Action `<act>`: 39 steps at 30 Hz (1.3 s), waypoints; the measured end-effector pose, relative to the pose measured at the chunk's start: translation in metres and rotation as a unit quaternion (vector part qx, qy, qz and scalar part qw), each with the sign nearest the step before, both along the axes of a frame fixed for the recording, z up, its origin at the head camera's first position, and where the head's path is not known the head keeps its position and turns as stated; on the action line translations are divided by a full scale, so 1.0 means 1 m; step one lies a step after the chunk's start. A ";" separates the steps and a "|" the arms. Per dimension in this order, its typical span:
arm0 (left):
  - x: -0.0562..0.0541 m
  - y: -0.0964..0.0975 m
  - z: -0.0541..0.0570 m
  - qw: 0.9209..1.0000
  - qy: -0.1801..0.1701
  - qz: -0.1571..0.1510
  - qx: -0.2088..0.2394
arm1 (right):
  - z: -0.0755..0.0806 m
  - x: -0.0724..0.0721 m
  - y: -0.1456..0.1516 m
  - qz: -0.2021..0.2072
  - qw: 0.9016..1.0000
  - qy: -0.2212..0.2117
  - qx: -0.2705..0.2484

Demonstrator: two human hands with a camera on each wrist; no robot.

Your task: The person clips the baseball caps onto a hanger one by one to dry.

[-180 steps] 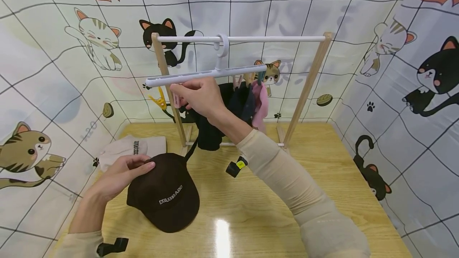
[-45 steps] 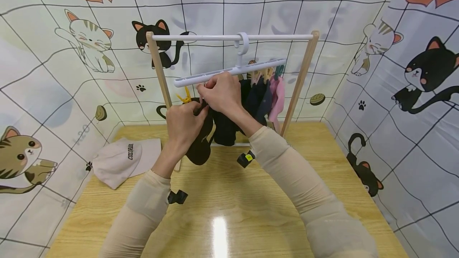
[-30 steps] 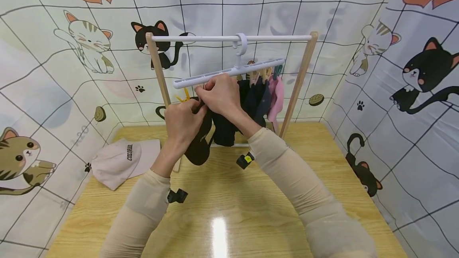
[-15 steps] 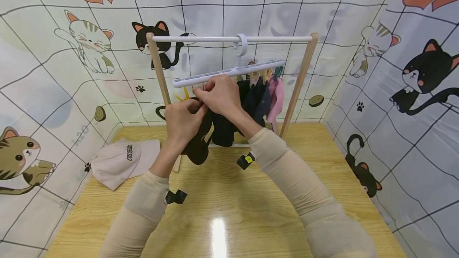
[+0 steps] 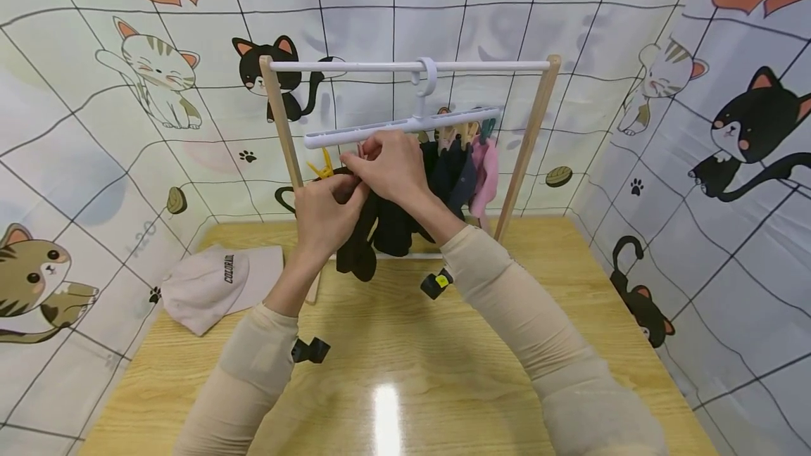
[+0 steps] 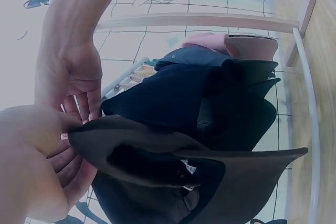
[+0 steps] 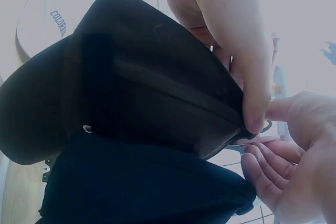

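Observation:
My left hand (image 5: pixel 326 220) pinches the crown of a dark brown cap (image 6: pixel 257 177) under the left half of a white hanger (image 5: pixel 348 136). The cap hangs down from those fingers, its inside showing in the left wrist view. My right hand (image 5: pixel 393 167) meets the left at the same spot, holding a pink clothespin (image 7: pixel 265 140) at the cap's gathered top. How far the clothespin bites on the fabric is hidden by the fingers. Beside them hang a black cap (image 5: pixel 393 231), a navy cap (image 5: pixel 462 178) and a pink cap (image 5: pixel 484 171).
The hanger hooks over the white rail (image 5: pixel 342 67) of a wooden-legged rack (image 5: pixel 529 139). A yellow clothespin (image 5: pixel 324 167) dangles at its left end, a green clothespin (image 5: pixel 487 130) at its right. A pale pink cap (image 5: pixel 203 283) lies on the table (image 5: pixel 494 357) at left.
Since six seconds ago, my left hand has raised the brown cap from low at left to the clothespin. The hanger has shifted right. In the last half second the cap has swung slightly.

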State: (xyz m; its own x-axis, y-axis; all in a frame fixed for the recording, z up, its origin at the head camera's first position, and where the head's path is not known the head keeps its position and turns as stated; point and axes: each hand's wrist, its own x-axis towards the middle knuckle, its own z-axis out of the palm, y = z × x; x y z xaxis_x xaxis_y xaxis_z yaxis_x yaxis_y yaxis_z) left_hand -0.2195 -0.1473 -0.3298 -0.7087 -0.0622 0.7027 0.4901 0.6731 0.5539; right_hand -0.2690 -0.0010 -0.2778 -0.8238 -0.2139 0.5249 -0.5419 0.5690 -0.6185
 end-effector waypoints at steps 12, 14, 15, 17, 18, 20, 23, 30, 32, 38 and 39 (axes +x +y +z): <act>0.006 -0.005 -0.003 1.000 -0.015 -0.019 0.012 | -0.001 0.001 0.000 0.014 1.000 0.004 -0.003; 0.007 -0.006 -0.004 1.000 -0.019 -0.018 0.011 | -0.001 0.002 0.000 0.017 1.000 0.003 -0.004; 0.008 -0.006 -0.004 1.000 -0.022 -0.018 0.010 | -0.001 0.002 0.001 0.018 1.000 0.003 -0.006; 0.009 -0.007 -0.005 0.999 -0.027 -0.019 0.008 | -0.001 0.002 0.002 0.021 1.000 0.003 -0.011; 0.010 -0.008 -0.005 0.999 -0.031 -0.021 0.007 | -0.001 0.003 0.002 0.022 1.000 0.003 -0.015; 0.012 -0.009 -0.006 0.999 -0.042 -0.026 0.007 | -0.001 0.003 0.004 0.027 0.999 0.003 -0.023; 0.014 -0.010 -0.006 0.998 -0.057 -0.038 0.005 | -0.001 0.004 0.005 0.031 0.999 0.003 -0.034; 0.021 -0.016 -0.008 0.994 -0.085 -0.069 -0.001 | -0.002 0.007 0.005 0.039 0.998 -0.001 -0.058; 0.023 -0.018 -0.008 0.992 -0.093 -0.081 0.000 | -0.002 0.007 0.005 0.042 0.997 -0.001 -0.064; 0.030 -0.026 -0.011 0.987 -0.126 -0.103 -0.007 | -0.003 0.009 0.005 0.060 0.995 0.003 -0.080; 0.030 -0.028 -0.012 0.986 -0.131 -0.103 -0.009 | -0.003 0.010 0.005 0.064 0.994 0.002 -0.083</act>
